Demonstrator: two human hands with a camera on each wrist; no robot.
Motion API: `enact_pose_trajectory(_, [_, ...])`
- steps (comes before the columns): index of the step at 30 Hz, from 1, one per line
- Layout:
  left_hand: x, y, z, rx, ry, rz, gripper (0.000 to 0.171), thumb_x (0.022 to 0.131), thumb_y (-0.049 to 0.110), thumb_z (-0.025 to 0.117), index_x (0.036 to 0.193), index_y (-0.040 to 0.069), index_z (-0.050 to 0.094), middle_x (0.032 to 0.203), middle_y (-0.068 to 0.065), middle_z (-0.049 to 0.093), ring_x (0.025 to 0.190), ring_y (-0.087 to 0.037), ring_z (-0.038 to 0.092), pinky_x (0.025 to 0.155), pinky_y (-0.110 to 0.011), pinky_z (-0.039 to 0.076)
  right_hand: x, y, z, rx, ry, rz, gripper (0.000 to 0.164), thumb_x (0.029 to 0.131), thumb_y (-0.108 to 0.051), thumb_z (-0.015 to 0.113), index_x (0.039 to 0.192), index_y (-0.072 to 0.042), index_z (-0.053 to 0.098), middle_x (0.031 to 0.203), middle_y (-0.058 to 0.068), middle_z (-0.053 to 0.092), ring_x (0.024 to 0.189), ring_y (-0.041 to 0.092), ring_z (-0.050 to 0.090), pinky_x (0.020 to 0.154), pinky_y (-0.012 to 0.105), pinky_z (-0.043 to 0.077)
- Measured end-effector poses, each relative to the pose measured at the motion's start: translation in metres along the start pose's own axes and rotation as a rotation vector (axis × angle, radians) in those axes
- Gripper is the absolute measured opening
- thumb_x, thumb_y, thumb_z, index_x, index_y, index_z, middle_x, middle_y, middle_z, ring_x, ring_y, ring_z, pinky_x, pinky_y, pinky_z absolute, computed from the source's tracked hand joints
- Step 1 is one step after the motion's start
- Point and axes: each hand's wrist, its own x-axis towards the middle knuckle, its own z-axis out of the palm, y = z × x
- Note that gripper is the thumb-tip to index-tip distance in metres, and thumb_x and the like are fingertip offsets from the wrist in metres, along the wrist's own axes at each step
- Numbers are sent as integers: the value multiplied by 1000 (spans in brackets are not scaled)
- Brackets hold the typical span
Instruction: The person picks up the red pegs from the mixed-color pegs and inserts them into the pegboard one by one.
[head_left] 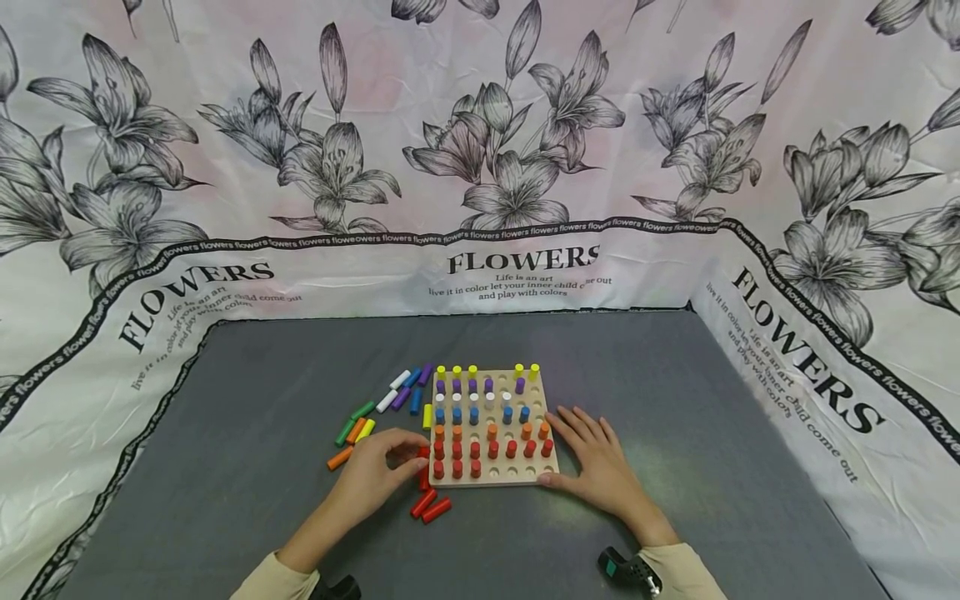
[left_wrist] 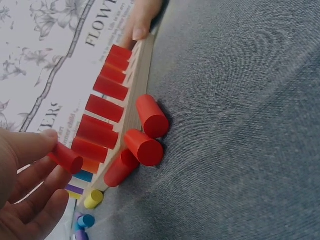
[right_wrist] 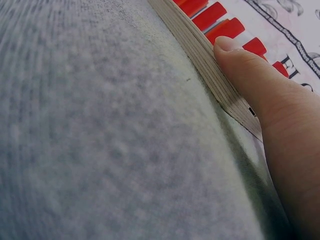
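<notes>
A light wooden pegboard holds rows of coloured pegs: red at the near side, then orange, blue, white, purple and yellow. At its left edge my left hand pinches a red peg between thumb and fingers, off the table. Several other red pegs lie loose on the table by the board's near left corner. My right hand rests along the board's right side with fingers spread. In the right wrist view its thumb touches the board's near edge.
Left of the board lie loose pegs in green, orange, yellow, white, purple and blue. Grey cloth covers the table. A flower-printed curtain stands along the back and sides.
</notes>
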Motion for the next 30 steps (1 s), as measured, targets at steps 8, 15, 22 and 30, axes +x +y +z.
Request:
enact_pose_trajectory(8, [2, 3, -2, -37, 4, 60, 22, 82, 13, 79, 103, 18, 73, 94, 1, 73, 77, -2, 63, 69, -20, 54, 1, -1, 1, -4, 11, -8, 95, 75, -68, 71, 154, -30, 35, 160, 7, 36, 150, 35, 27, 117, 67, 12])
enact_pose_trajectory(15, [4, 9, -1, -40, 6, 92, 21, 81, 14, 80, 101, 16, 72, 93, 1, 73, 77, -2, 63, 69, -20, 54, 1, -2, -1, 3, 2, -8, 95, 75, -67, 72, 154, -29, 35, 160, 7, 36, 150, 35, 27, 117, 66, 12])
enact_pose_trajectory(22, [8, 18, 2, -43, 3, 128, 21, 81, 13, 80, 100, 15, 72, 93, 0, 73, 77, -3, 64, 70, -21, 55, 2, -3, -2, -8, -6, 0, 96, 75, -68, 71, 155, -29, 34, 161, 7, 36, 150, 36, 27, 118, 66, 13])
enact_pose_trajectory(30, [10, 27, 6, -66, 3, 131, 21, 82, 13, 80, 101, 14, 72, 94, 5, 72, 78, -4, 65, 71, -26, 58, -1, -2, -1, 1, -2, -4, 96, 75, -67, 71, 154, -29, 35, 161, 7, 36, 150, 35, 27, 118, 66, 12])
